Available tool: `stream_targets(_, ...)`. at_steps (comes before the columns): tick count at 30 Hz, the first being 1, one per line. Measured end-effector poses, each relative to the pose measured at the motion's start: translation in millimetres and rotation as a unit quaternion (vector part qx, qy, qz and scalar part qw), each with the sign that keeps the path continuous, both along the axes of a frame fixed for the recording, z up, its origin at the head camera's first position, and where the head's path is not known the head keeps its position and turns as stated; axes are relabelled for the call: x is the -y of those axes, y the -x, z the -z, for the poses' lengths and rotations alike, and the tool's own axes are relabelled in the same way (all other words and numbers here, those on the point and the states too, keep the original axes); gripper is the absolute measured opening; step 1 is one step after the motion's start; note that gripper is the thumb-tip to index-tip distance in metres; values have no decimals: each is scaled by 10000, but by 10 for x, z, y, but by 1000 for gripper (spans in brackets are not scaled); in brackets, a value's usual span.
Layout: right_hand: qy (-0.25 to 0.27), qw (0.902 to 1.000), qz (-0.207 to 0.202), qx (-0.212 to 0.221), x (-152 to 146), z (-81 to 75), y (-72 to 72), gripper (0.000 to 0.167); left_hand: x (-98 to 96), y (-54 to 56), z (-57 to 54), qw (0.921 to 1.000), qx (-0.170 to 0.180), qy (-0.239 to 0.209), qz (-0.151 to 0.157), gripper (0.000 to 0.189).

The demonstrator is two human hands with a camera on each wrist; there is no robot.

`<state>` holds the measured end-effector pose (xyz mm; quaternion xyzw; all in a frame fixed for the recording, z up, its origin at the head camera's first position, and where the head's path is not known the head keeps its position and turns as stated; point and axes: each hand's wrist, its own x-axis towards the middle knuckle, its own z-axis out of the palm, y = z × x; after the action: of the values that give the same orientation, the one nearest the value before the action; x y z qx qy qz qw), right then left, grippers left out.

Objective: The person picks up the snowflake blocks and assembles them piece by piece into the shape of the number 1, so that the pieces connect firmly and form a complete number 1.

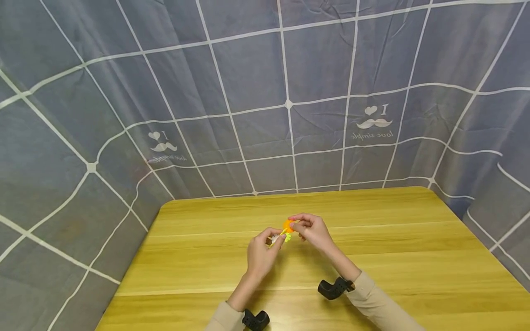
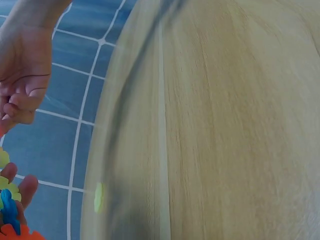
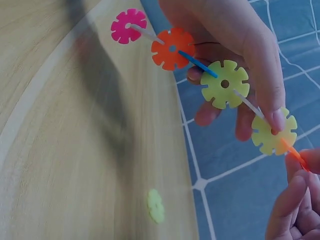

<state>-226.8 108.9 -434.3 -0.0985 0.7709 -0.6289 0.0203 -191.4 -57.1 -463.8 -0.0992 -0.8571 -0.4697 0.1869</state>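
My left hand [image 1: 260,255] holds a chain of notched plastic discs, its thumb pressed on the end yellow disc [image 3: 265,136]. Behind that disc come an edge-on white disc [image 3: 248,106], another yellow disc [image 3: 219,95], an edge-on blue disc [image 3: 197,64], an orange disc [image 3: 169,56] and a pink disc [image 3: 122,29]. Between finger and thumb, my right hand [image 1: 313,230] pinches an orange disc [image 1: 288,225]. In the right wrist view it appears edge-on, meeting the rim of the end yellow disc; how deep it sits there I cannot tell.
A loose yellow-green disc [image 3: 156,206] lies flat on the wood-grain table [image 1: 198,266], below the hands. Grey curtains [image 1: 256,78] with white grid lines hang behind the table and at its sides. Each wrist carries a black camera mount [image 1: 332,289].
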Motion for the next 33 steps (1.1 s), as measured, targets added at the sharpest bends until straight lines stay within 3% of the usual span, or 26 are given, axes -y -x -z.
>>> stream_targets(15,16,9999,145,-4,46,22,-26,20,-10,14,5,9953,-595,669,-368,18)
stream_targets(22,-5,9999,136,-70,47,25,-47,23,-9,21,17,9938,-701,667,-553,16)
stream_targets(33,141,9997,115,-171,35,32,-39,23,30,43,30,9968,-738,268,-148,17)
